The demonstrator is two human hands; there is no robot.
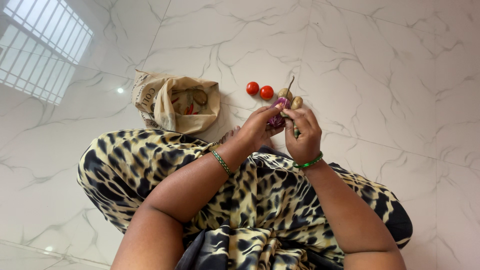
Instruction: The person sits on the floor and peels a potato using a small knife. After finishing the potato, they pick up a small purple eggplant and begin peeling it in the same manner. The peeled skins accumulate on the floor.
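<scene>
White marble floor tiles. Left hand cups a purple onion above the lap, fingers curled round it. Right hand has fingers pinched on a knife at the onion. Two tomatoes, two potatoes just beyond; cloth bag to the left.

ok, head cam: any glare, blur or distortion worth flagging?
Head view: the glossy marble floor mirrors a barred window at top left plus a small lamp spot; wide-angle bending shows at the edges; the left hand, right hand and purple onion are sharp and evenly lit, with soft shadows only.
</scene>
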